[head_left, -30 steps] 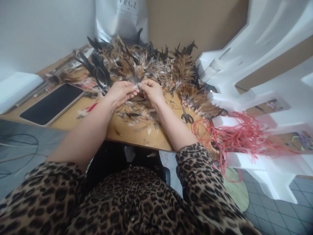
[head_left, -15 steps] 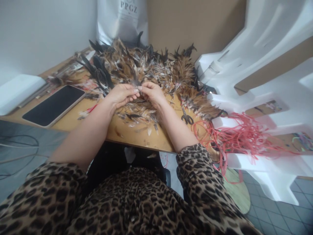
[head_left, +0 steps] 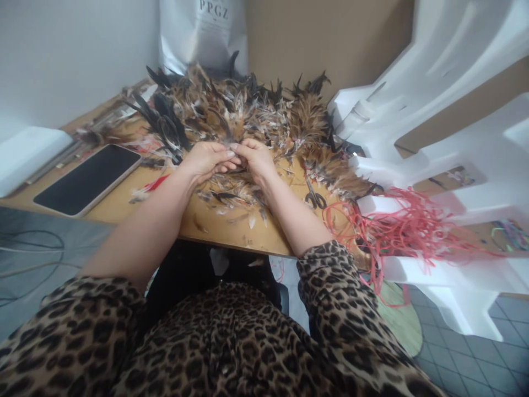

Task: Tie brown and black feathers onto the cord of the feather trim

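My left hand (head_left: 210, 161) and my right hand (head_left: 255, 158) meet over the wooden table, fingertips touching. Both are closed in a pinch on a feather (head_left: 226, 129), whose dark, curved upper part stands above the fingers; its lower end is hidden between them. Behind the hands spreads a large heap of brown and white feathers (head_left: 264, 118). A bunch of black feathers (head_left: 168, 124) lies left of the heap, beyond my left wrist. Loose small feathers (head_left: 231, 193) are scattered under and in front of my hands.
Black-handled scissors (head_left: 314, 197) lie right of my right forearm. Red ribbon strands (head_left: 413, 231) tangle over white foam pieces (head_left: 454, 275) at the right. A phone (head_left: 88, 179) and a white box (head_left: 33, 157) are at the left. A silver bag (head_left: 202, 41) stands behind the heap.
The hands stay together at nearly the same spot, with slight finger movement. The feather's dark tip now shows more clearly above them. The whole view has shifted a little.
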Available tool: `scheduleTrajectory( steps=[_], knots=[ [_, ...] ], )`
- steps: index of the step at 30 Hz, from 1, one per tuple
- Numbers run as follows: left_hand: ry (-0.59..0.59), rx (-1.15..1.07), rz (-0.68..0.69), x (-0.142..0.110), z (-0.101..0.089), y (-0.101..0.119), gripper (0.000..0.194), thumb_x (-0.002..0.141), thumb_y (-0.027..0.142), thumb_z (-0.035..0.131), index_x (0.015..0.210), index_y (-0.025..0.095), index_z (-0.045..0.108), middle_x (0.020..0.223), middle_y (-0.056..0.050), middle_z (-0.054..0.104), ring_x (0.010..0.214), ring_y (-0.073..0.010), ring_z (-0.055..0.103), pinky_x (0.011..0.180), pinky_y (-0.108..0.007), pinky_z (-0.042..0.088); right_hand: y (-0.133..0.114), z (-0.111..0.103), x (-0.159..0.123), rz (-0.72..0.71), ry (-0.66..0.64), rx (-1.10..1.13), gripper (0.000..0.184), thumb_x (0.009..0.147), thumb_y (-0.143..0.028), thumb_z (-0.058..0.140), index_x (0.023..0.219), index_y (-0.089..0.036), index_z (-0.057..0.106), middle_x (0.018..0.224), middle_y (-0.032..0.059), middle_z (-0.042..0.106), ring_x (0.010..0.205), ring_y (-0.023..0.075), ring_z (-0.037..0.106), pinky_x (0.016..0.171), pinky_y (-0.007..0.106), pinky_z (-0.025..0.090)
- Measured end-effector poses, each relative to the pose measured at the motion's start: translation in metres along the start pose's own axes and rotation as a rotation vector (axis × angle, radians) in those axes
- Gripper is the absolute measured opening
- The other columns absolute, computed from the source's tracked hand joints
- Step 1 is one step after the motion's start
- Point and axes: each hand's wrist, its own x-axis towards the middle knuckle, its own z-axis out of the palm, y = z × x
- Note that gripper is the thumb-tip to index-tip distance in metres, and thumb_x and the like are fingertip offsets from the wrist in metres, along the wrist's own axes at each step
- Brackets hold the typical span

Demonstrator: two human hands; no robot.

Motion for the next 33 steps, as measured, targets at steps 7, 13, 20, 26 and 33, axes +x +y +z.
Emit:
scheduleTrajectory(
  steps=[7, 13, 20, 26, 33],
  knots=[
    [0.002, 0.028, 0.058, 0.001, -0.004, 0.002, 0.01, 0.067, 0.017, 0.073, 0.069, 0.009, 0.068, 0.063, -0.007, 0.069, 0.048, -0.0077, 0.061, 0.044, -0.012, 0.047, 0.0, -0.004, 0.002, 0.035, -0.073, -0.013, 0.035, 0.064, -0.046, 0.073, 0.068, -0.018, 0.053, 0.049, -0.0078, 0.047, 0.045, 0.0051, 0.039, 0.046, 0.018, 0.033],
    [0.239, -0.129, 0.138, 0.005, -0.012, 0.015, 0.006, 0.077, 0.018, 0.066, 0.073, 0.013, 0.065, 0.071, -0.004, 0.07, 0.053, -0.0045, 0.061, 0.048, -0.01, 0.046, -0.021, -0.027, 0.004, -0.202, -0.193, -0.503, 0.013, 0.065, -0.025, 0.069, 0.07, -0.014, 0.064, 0.063, -0.0016, 0.062, 0.059, 0.0083, 0.051, 0.061, 0.022, 0.041],
    [0.274, -0.241, 0.12, 0.005, -0.011, 0.019, 0.007, 0.077, 0.018, 0.067, 0.073, 0.014, 0.063, 0.068, -0.002, 0.068, 0.051, -0.0032, 0.058, 0.046, -0.009, 0.043, -0.016, -0.027, 0.0, -0.279, -0.235, -1.027, 0.011, 0.071, -0.023, 0.06, 0.07, -0.014, 0.068, 0.068, 0.0013, 0.065, 0.066, 0.0115, 0.053, 0.07, 0.024, 0.04],
    [0.242, -0.375, 0.119, 0.007, -0.012, 0.016, 0.007, 0.076, 0.014, 0.068, 0.073, 0.011, 0.063, 0.065, -0.003, 0.066, 0.047, -0.0026, 0.055, 0.041, -0.009, 0.039, -0.012, -0.021, -0.004, -0.204, -0.206, -1.309, 0.014, 0.073, -0.022, 0.056, 0.078, -0.017, 0.069, 0.081, 0.0041, 0.067, 0.076, 0.0154, 0.056, 0.075, 0.027, 0.04],
    [0.201, -0.433, 0.105, 0.008, -0.015, 0.013, 0.003, 0.077, 0.013, 0.067, 0.075, 0.011, 0.064, 0.067, -0.003, 0.067, 0.05, -0.0026, 0.056, 0.043, -0.008, 0.041, -0.017, -0.033, 0.004, -0.36, -0.119, -1.116, 0.015, 0.077, -0.019, 0.051, 0.076, -0.014, 0.065, 0.081, 0.0054, 0.062, 0.077, 0.0149, 0.053, 0.077, 0.027, 0.04]
  ],
)
